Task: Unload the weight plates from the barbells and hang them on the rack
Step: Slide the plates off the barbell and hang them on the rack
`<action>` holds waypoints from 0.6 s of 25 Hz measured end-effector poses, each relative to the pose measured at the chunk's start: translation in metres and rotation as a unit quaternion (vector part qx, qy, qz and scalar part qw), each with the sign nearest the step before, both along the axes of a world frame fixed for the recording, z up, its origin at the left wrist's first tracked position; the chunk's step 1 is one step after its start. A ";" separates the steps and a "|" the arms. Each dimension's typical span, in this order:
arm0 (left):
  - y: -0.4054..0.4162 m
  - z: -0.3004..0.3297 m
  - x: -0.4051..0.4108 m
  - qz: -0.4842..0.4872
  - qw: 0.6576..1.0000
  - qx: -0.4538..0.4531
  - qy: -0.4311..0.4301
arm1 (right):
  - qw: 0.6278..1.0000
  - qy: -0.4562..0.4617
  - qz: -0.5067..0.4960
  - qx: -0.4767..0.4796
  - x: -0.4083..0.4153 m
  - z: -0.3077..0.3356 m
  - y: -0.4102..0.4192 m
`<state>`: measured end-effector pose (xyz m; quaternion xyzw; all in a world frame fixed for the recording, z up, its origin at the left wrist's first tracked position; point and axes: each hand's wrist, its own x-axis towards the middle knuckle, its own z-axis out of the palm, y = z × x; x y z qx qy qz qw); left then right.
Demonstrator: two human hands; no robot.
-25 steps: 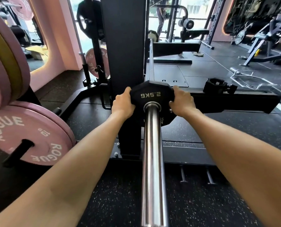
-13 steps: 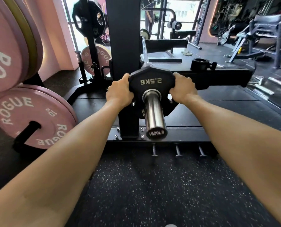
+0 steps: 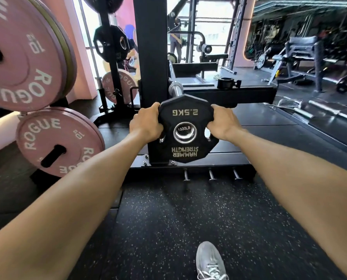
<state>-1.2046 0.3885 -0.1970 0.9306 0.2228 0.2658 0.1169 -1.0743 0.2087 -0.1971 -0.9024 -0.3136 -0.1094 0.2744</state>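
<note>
Slid outward since the earlier frame, the black 2.5KG plate [image 3: 185, 130] now sits at the very end of the barbell sleeve [image 3: 184, 132], its 1500LB cap filling the plate's hole. Pink plates [image 3: 59, 141] hang at far left. The left hand [image 3: 146, 124] and right hand [image 3: 222, 122] each have their grip clamped on a side edge of the plate.
</note>
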 end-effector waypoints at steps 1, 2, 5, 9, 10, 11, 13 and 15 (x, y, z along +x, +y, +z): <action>-0.003 0.002 -0.005 -0.004 1.000 0.003 0.005 | 1.000 0.004 0.000 -0.003 -0.005 0.001 -0.005; -0.006 0.005 -0.009 -0.007 1.000 0.005 0.008 | 1.000 0.007 0.000 -0.006 -0.008 0.003 -0.008; -0.007 0.018 -0.014 -0.006 1.000 0.003 0.013 | 1.000 0.015 0.008 -0.008 -0.008 0.017 -0.012; -0.007 0.062 -0.008 0.012 1.000 -0.014 0.015 | 0.999 0.015 0.025 -0.018 0.002 0.064 -0.011; -0.008 0.081 -0.007 0.015 1.000 -0.018 0.016 | 0.999 0.018 0.031 -0.022 0.004 0.084 -0.012; -0.010 0.103 -0.005 0.012 1.000 -0.022 0.018 | 0.999 0.021 0.035 -0.028 0.005 0.107 -0.014; -0.010 0.156 -0.002 0.012 1.000 -0.025 0.012 | 0.999 0.018 0.037 -0.035 0.008 0.162 -0.016; -0.009 0.203 -0.001 0.010 1.000 -0.002 0.000 | 0.999 0.008 0.043 -0.030 0.005 0.214 -0.017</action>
